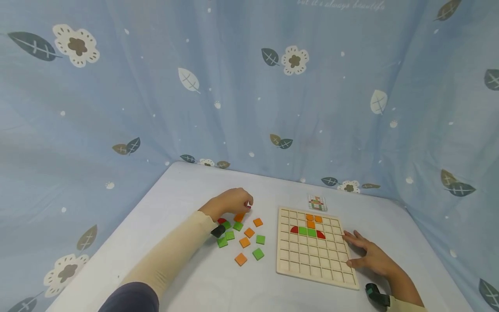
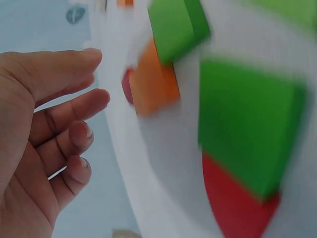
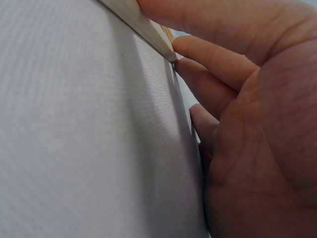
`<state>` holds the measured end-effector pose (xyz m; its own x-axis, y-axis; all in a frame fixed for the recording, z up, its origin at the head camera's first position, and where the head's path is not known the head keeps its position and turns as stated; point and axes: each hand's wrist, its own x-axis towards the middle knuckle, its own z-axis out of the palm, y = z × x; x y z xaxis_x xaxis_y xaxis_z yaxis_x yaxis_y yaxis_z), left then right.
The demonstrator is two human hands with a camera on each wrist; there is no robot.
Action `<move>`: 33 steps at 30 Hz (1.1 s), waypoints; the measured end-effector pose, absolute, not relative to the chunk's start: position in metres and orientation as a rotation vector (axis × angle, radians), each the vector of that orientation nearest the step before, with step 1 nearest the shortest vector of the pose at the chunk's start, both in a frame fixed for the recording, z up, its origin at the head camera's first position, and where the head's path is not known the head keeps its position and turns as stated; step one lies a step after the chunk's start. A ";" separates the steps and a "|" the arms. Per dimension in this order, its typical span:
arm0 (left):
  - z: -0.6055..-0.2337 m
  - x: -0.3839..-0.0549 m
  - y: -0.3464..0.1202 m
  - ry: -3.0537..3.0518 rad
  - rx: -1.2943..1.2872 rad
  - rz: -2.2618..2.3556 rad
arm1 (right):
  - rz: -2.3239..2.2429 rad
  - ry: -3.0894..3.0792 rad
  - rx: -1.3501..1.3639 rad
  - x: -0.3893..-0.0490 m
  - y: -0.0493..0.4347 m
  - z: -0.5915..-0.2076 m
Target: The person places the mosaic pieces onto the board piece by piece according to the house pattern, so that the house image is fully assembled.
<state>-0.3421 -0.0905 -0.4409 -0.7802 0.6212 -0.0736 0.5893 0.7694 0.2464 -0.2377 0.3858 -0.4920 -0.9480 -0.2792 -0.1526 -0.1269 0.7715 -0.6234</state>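
My left hand (image 1: 230,203) hovers at the far end of a scatter of loose tiles, fingers loosely bent. In the left wrist view nothing shows between the thumb and fingers. Near its fingertips lies a small red piece (image 1: 249,208), partly hidden behind an orange tile (image 2: 151,84). Closer to that wrist are a green tile (image 2: 247,124) and a red curved piece (image 2: 235,198). My right hand (image 1: 368,255) touches the right edge of a wooden grid board (image 1: 312,262) with extended fingers. On the board sit orange pieces (image 1: 310,224), green squares (image 1: 307,232) and two red curved pieces (image 1: 294,229).
Several more orange tiles (image 1: 241,259) and green tiles (image 1: 258,254) lie between the left arm and the board. A small pattern card (image 1: 317,203) rests beyond the board's far edge. A blue patterned curtain (image 1: 249,108) hangs behind the white table (image 1: 187,190).
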 end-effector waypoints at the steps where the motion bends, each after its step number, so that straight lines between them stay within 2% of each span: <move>1: -0.441 -0.344 -0.094 2.813 0.947 0.323 | -0.939 2.728 -0.314 -0.238 0.386 -0.492; 9: -0.447 -0.355 -0.100 2.817 0.858 0.266 | -0.952 2.723 -0.340 -0.238 0.387 -0.490; 24: -0.458 -0.359 -0.080 2.778 0.965 0.291 | -0.934 2.754 -0.339 -0.237 0.383 -0.490; 33: -0.460 -0.360 -0.080 2.793 0.918 0.284 | -0.925 2.755 -0.345 -0.238 0.386 -0.493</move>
